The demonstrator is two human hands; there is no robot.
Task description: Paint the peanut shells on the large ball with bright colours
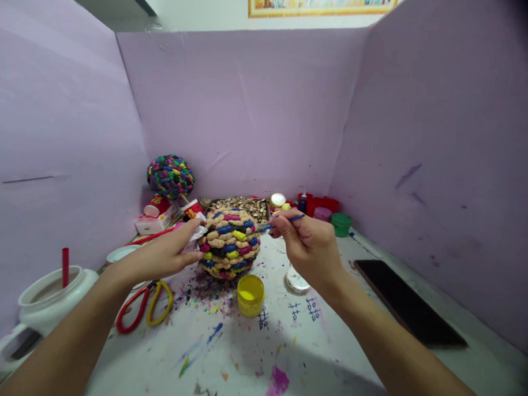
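Observation:
A round ball covered in peanut shells (226, 248) stands on the table, some shells painted blue, yellow, magenta and black, others bare tan. My left hand (181, 247) grips its left side, thumb low, with a crumpled white tissue (199, 230) at the fingers; the far fingertips are hidden. Pinched in my right hand (311, 239) is a thin paintbrush (296, 218) with a blue handle, its tip pointing left at the ball's right side. I cannot tell whether the tip touches. An uncapped jar of yellow paint (250, 296) sits just in front of the ball.
Scissors (149, 306) and a white pot (55, 297) lie left. A tray of shells (242, 205), a painted ball (170, 176) and paint jars (341, 224) stand behind. Right are a white lid (297, 280) and a dark phone-like slab (408, 302). Purple panels (247, 106) enclose the table.

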